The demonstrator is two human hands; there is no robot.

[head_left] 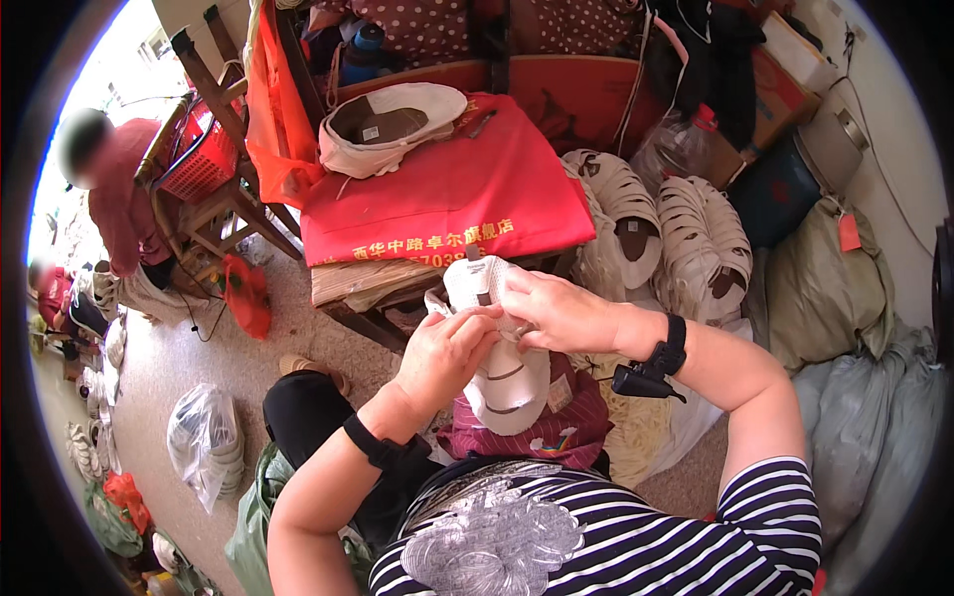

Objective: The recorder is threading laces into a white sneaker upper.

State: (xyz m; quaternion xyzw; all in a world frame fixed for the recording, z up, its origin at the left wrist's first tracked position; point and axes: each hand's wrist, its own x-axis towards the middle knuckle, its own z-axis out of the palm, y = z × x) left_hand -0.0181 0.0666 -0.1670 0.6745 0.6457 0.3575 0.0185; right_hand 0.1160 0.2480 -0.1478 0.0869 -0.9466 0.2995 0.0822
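Observation:
A cream-white shoe (506, 393) with brown trim lies over my lap, its rounded end toward me. Across its middle, my left hand (449, 348) is closed with fingertips pinched on the shoe. From the other side, my right hand (558, 312) grips the edge, thumb and fingers close to the left fingertips. What the fingertips pinch between them is too small to make out. Beyond the hands, another cream shoe (422, 111) with a brown insole lies on a red cloth (427, 204) covering a wooden table. A small dark tool (483, 124) rests beside that shoe.
Rows of nested cream shoes (704, 238) stand right of the table. Grey plastic sacks (860, 417) and an olive bag (830, 283) line the right side. A clear bag of shoes (206, 442) sits on the floor. People (124, 189) sit at the far left.

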